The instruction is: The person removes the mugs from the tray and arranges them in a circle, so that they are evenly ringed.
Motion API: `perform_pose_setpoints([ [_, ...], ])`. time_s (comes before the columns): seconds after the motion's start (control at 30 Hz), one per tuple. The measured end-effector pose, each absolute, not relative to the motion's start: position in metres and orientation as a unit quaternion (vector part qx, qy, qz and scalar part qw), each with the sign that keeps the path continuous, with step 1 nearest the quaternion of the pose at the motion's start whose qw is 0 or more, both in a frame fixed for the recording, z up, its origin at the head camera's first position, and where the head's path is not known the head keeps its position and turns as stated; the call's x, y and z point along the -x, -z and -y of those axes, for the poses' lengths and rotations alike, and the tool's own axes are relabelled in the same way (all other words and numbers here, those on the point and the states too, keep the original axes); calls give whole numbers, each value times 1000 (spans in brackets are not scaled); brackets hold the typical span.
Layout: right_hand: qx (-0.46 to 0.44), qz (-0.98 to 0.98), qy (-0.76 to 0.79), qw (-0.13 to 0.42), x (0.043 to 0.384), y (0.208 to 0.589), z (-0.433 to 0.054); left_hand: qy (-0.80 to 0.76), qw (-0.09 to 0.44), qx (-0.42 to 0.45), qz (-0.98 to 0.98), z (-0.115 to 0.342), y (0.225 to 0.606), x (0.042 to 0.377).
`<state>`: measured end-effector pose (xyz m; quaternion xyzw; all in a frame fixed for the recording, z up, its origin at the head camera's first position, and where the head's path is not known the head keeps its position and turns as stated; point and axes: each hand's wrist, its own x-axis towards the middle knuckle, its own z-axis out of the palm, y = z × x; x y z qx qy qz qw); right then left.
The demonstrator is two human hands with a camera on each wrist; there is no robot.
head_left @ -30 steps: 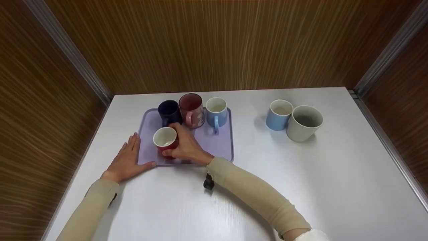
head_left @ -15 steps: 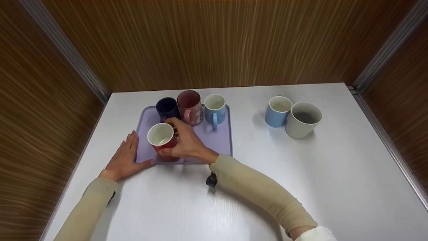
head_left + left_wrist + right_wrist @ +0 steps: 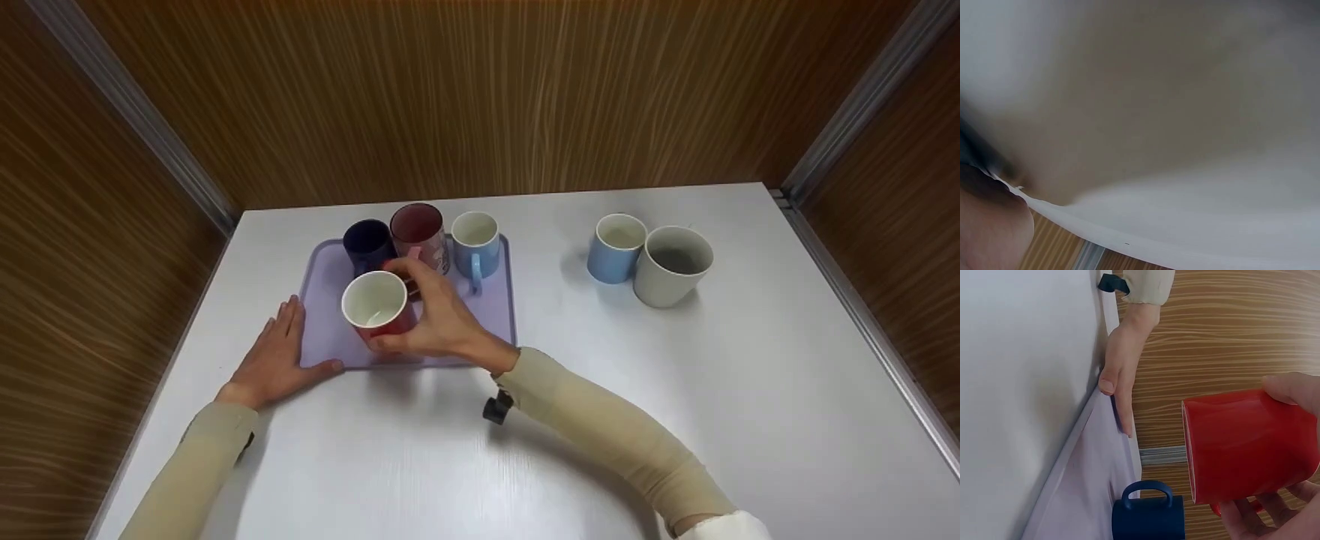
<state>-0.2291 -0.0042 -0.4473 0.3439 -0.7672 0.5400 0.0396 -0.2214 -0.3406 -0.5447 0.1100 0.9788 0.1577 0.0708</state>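
My right hand (image 3: 442, 319) grips a red mug (image 3: 391, 326) with a white inside. In the right wrist view, the red mug (image 3: 1247, 444) is raised clear of the lilac tray, with fingers around its handle side and the thumb on its wall. My left hand (image 3: 271, 360) lies with straight fingers along the left front corner of the tray (image 3: 321, 319), thumb at the front rim. Along the tray's back stand a dark blue mug (image 3: 366, 247), a pink patterned mug (image 3: 421, 232) and a light blue mug (image 3: 477, 247). The left wrist view shows mostly blurred white surface.
Right of the tray, a light blue cup (image 3: 613, 259) stands beside a larger off-white cup (image 3: 666, 281) on the white table (image 3: 570, 360). Wood-grain panels (image 3: 495, 97) rise at the back and both sides.
The right hand has lifted the red mug up off the front part of the tray, and the mug appears larger. The left hand stays at the tray's corner.
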Motion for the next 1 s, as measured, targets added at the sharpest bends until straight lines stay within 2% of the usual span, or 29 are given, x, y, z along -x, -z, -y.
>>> perform_pose_setpoints([
  [0.2,-337,751,-566,43,223,443,-16,-153,74,-112,-979,343,544,222],
  [0.6,-316,748,-577,89,216,444,-62,-154,65,-121,-978,345,541,223],
  [1.0,-269,752,-596,76,211,445,-126,-155,66,-125,-978,343,544,221],
])
